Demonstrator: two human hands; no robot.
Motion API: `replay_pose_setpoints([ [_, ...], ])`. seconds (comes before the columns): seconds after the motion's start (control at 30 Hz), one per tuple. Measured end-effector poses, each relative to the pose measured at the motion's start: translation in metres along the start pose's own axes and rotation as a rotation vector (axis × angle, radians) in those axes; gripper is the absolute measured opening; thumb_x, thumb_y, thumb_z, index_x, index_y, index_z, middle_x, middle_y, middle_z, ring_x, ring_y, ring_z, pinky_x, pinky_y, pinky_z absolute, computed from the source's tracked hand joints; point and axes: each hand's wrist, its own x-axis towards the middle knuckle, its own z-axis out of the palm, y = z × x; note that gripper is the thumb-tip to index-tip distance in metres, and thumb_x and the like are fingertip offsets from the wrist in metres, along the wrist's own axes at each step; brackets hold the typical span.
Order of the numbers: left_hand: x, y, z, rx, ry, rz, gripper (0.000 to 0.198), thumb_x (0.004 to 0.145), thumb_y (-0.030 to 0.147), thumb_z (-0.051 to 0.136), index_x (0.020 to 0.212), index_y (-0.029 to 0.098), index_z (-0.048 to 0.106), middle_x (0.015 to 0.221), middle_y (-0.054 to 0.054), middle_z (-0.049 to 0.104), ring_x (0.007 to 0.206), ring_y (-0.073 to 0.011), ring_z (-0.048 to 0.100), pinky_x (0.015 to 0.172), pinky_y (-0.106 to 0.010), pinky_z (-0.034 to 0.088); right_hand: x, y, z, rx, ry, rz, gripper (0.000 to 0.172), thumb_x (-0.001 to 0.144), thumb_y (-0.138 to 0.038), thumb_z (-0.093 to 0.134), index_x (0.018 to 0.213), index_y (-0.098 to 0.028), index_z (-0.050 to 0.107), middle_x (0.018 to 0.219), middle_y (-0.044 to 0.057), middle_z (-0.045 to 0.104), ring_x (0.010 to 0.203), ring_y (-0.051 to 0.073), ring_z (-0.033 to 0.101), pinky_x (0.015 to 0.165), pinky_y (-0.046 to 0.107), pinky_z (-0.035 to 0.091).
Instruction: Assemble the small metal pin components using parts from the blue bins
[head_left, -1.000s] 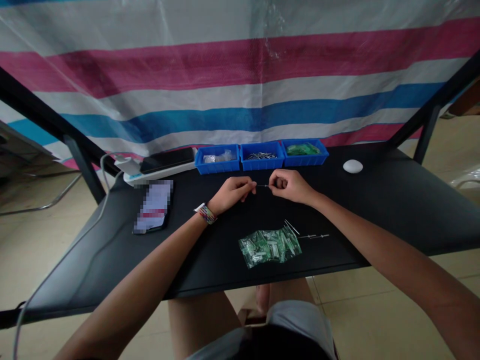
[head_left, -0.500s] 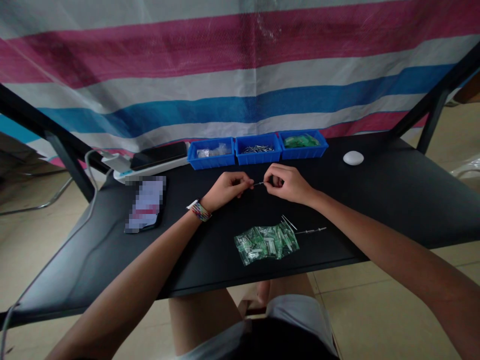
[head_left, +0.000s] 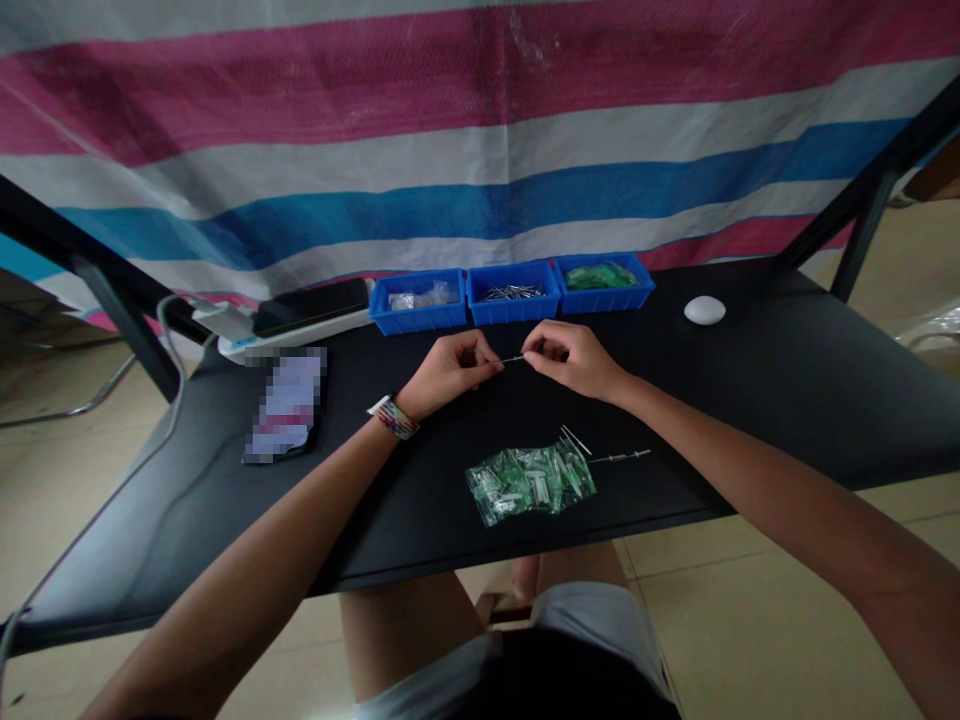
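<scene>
Between my two hands runs a thin metal pin [head_left: 512, 359], too small to make out in detail. My left hand [head_left: 455, 372] pinches its left end between thumb and fingers. Its right end sits in the closed fingertips of my right hand [head_left: 574, 357]. Closer to me lie small clear-and-green plastic packets [head_left: 531, 484] with slim pieces inside. Two loose thin pins [head_left: 576, 440] rest at the packets' upper right corner, and a thin rod with small bumps [head_left: 619, 457] lies just right of them.
Along the back stand three blue bins: one with clear bags [head_left: 418, 317], one with metal pins [head_left: 513, 308], one with green packets [head_left: 604, 294]. A phone [head_left: 287, 405], a power strip [head_left: 300, 336] with a dark device [head_left: 311, 306], and a white mouse [head_left: 705, 311] share the black table [head_left: 810, 400].
My hands have shifted very slightly, and a little more of the thin pin shows between them. The whole view has moved a little. Everything on the table stays put.
</scene>
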Motion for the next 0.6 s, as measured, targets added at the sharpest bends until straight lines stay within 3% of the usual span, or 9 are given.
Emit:
replay_pose_setpoints([
  [0.17,-0.0007,-0.0037,0.0015,-0.014,0.024,0.022,0.028,0.084,0.035,0.080,0.081,0.017,0.059,0.063,0.004,0.056,0.053,-0.0081,0.051,0.053,-0.022,0.037,0.0015,0.0016,0.0005,0.009,-0.109,0.049,0.021,0.094,-0.036,0.068,0.084,-0.018,0.071,0.074,0.001,0.064,0.063,0.013,0.052,0.060,0.029,0.039],
  [0.4,-0.0011,-0.0014,0.0007,0.039,-0.042,0.029,0.032,0.083,0.031,0.078,0.104,0.018,0.058,0.065,0.007,0.053,0.055,-0.0094,0.049,0.054,-0.022,0.036,0.0009,0.0049,0.0023,0.026,-0.055,0.026,0.017,0.088,-0.034,0.076,0.084,-0.019,0.069,0.082,0.002,0.067,0.060,0.012,0.051,0.056,0.028,0.038],
  [0.5,-0.0026,0.0012,-0.0003,0.144,-0.095,0.035,0.023,0.091,0.037,0.071,0.100,0.017,0.063,0.070,0.004,0.057,0.059,-0.0106,0.051,0.055,-0.023,0.037,0.0006,0.0045,0.0023,0.014,-0.039,0.000,0.016,0.088,-0.032,0.076,0.084,-0.019,0.068,0.083,0.003,0.067,0.059,0.012,0.052,0.055,0.028,0.039],
  [0.6,-0.0033,0.0020,-0.0006,0.177,-0.124,0.035,0.029,0.099,0.043,0.059,0.092,0.016,0.068,0.074,0.000,0.062,0.063,-0.0117,0.055,0.059,-0.024,0.040,0.0006,0.0040,0.0026,-0.009,-0.025,-0.017,0.016,0.090,-0.032,0.075,0.085,-0.019,0.067,0.084,0.003,0.066,0.060,0.012,0.053,0.055,0.028,0.041],
])
